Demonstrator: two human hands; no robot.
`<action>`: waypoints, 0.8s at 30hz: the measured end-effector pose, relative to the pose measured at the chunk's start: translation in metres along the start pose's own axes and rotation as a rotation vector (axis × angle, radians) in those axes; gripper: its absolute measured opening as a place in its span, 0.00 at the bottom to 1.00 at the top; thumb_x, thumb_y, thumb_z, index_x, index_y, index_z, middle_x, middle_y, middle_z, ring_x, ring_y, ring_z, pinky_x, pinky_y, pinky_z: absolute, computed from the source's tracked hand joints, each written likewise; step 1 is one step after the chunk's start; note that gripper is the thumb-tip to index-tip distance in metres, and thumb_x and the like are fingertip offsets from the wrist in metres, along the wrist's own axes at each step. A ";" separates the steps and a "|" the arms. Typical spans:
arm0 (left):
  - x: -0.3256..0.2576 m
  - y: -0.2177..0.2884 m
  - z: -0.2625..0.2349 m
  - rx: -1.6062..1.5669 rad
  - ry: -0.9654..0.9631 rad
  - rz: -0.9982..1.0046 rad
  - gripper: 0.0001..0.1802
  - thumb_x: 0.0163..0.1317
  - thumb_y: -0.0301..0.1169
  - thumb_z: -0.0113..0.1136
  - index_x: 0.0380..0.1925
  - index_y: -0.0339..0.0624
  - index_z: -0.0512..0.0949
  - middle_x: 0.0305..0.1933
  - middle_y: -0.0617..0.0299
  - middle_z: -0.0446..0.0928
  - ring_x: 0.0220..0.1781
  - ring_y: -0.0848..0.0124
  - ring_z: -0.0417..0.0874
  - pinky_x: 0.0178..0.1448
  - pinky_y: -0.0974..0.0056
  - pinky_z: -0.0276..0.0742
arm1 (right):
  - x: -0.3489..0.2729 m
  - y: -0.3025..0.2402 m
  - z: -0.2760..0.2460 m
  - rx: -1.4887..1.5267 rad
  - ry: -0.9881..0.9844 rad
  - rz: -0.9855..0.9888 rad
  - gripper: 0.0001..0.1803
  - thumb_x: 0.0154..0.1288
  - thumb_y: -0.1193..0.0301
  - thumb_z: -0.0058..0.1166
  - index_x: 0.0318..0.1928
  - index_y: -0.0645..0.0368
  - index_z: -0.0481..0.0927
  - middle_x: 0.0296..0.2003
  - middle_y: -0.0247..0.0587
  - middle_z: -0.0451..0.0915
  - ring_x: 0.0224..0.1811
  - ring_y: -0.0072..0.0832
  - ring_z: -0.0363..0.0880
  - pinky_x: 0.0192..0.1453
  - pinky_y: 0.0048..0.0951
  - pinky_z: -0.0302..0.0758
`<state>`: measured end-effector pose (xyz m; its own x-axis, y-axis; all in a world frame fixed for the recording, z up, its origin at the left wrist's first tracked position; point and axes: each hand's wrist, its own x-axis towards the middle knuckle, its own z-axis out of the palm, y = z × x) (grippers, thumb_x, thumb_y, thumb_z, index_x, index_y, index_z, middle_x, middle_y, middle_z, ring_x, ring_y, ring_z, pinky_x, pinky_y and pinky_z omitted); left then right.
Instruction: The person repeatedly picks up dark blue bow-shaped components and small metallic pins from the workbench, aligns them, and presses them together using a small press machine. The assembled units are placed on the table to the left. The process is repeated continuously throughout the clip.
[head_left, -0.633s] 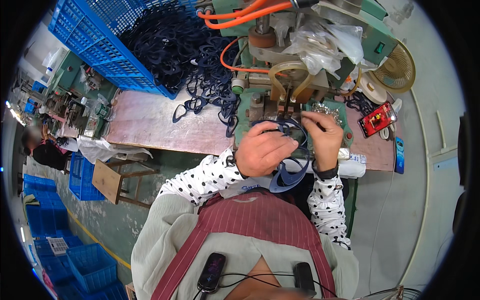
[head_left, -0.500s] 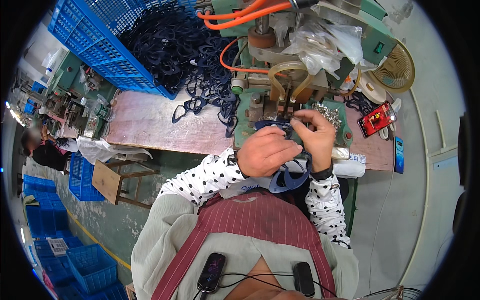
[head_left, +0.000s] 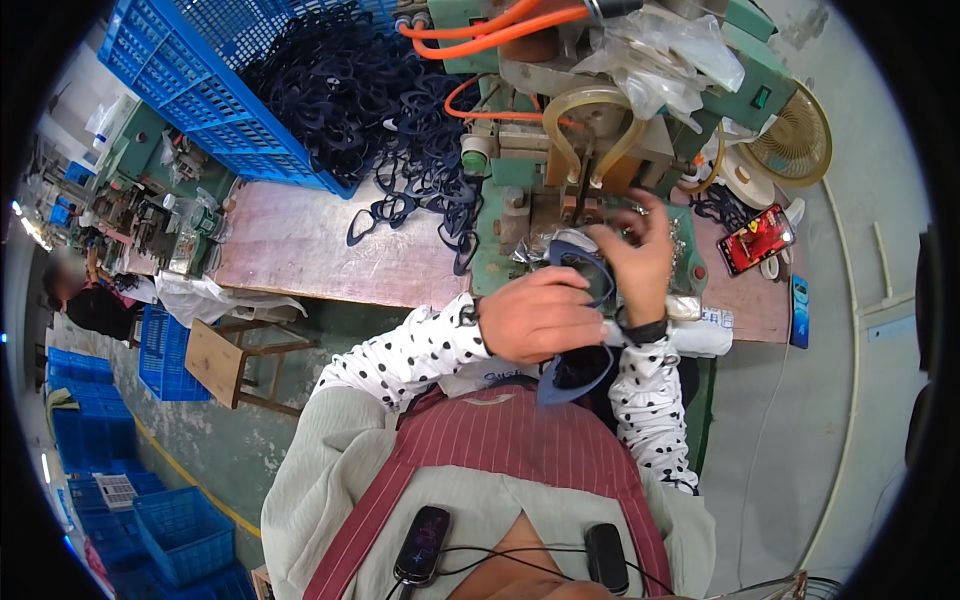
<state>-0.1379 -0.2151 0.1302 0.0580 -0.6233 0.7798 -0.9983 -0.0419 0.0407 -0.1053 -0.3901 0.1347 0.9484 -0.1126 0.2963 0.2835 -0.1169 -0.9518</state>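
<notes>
My left hand [head_left: 540, 315] is closed round the middle of a dark blue eyeglass frame [head_left: 578, 392]. One lens opening points up toward the machine, the other down toward my apron; the bridge is hidden by my fingers. My right hand [head_left: 640, 255] is beside the upper rim, thumb and fingers apart and slightly blurred, over the edge of a pile of small metal parts [head_left: 681, 235]. Whether a tiny part sits between its fingertips I cannot make out. Just beyond are the copper-coloured jaws [head_left: 580, 210] of a green bench machine [head_left: 512, 222], apart from the frame.
A blue crate [head_left: 225, 110] at the back left holds a heap of dark blue eyeglass frames [head_left: 340, 100], some spilling onto the table [head_left: 320, 245]. At right are a phone [head_left: 755, 240] and a fan [head_left: 790, 135]. Orange hoses [head_left: 500, 40] cross above. Another person [head_left: 95, 305] sits far left.
The machine's head has risen. The eyeglass frame has come away from the jaws, toward me and slightly right. My right hand's fingers have spread and lifted off the frame.
</notes>
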 end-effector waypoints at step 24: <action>-0.064 -0.014 -0.029 0.400 0.112 -0.396 0.16 0.50 0.26 0.61 0.43 0.46 0.80 0.47 0.58 0.78 0.47 0.60 0.78 0.53 0.52 0.68 | -0.001 0.118 -0.097 -0.564 0.236 -0.047 0.09 0.62 0.69 0.58 0.37 0.60 0.84 0.32 0.43 0.84 0.33 0.31 0.82 0.42 0.29 0.75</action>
<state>-0.1279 -0.1519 0.0975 0.4038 -0.4144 0.8156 -0.8189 -0.5613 0.1203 -0.0863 -0.4994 0.0296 0.8616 -0.3022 0.4077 0.1443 -0.6243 -0.7677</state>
